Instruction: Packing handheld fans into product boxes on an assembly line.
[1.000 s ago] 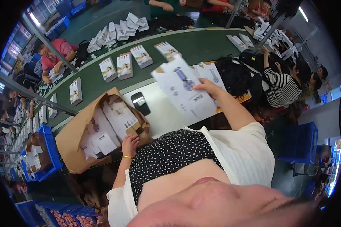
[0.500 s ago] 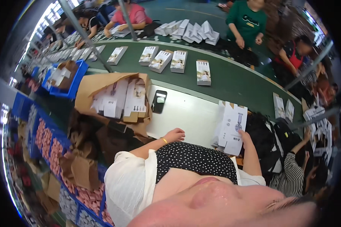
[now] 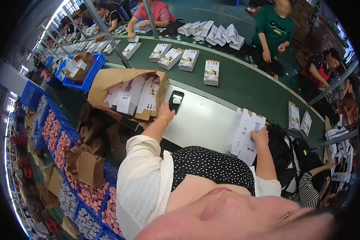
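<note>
My left hand (image 3: pixel 167 112) is at the near-left edge of a dark phone (image 3: pixel 176 102), close beside a brown paper bag (image 3: pixel 98 89). Its fingers reach forward and hold nothing that I can see; whether they touch the phone is unclear. A small pale, rounded thing (image 3: pixel 177 101) lies on the phone. My right hand (image 3: pixel 260 137) grips the top of a stack of flat white fan cartons (image 3: pixel 243 138) at the right end of the white work surface (image 3: pixel 200 120). More printed cartons (image 3: pixel 126 105) stand packed inside the bag.
Beyond the work surface, a green conveyor (image 3: pixel 236 76) carries upright boxes (image 3: pixel 212 73). A blue crate (image 3: pixel 86 78) sits left of the bag. Blue bins hold pink parts (image 3: pixel 93 196) and grey parts. A metal post (image 3: pixel 108 36) stands at the far left. Several co-workers sit or stand around.
My left hand has moved forward and left, from the near edge of the white surface to beside the phone. My right hand has slid further onto the top carton. The view has shifted slightly.
</note>
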A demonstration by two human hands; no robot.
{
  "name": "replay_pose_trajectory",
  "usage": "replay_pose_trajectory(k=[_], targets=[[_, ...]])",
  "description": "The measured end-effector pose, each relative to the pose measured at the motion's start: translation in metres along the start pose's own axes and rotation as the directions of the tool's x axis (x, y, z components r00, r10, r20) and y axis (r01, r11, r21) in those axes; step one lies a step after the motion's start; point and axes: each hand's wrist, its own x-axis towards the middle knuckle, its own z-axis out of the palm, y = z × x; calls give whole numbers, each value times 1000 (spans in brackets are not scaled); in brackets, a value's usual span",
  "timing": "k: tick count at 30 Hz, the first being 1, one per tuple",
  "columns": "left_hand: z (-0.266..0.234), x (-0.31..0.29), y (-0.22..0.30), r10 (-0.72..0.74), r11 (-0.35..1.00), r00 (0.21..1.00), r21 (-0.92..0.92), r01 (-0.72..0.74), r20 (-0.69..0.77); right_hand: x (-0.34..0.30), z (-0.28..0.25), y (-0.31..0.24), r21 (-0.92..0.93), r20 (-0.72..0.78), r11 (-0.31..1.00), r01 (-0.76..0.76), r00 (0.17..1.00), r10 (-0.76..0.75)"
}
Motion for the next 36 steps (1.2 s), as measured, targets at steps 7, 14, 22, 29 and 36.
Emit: replay_pose_trajectory(k=[7,14,22,29,36], targets=[[-40,31,-11,-172,983,984,79,168,37,-1,5,-26,-43,60,996,-84,994,86],[-36,28,-69,153,875,988,462,-147,25,5,18,-43,-104,-4,977,-185,983,186],[-47,39,-90,231,915,973,336,-224,19,18,7,-51,-151,76,973,-173,980,186],[-55,33,-107,297,916,955,281,-287,8,21,11,-39,-171,116,974,-151,978,172],[-65,32,-122,321,889,946,334,-313,32,13,-10,-67,-302,55,942,-147,984,172]])
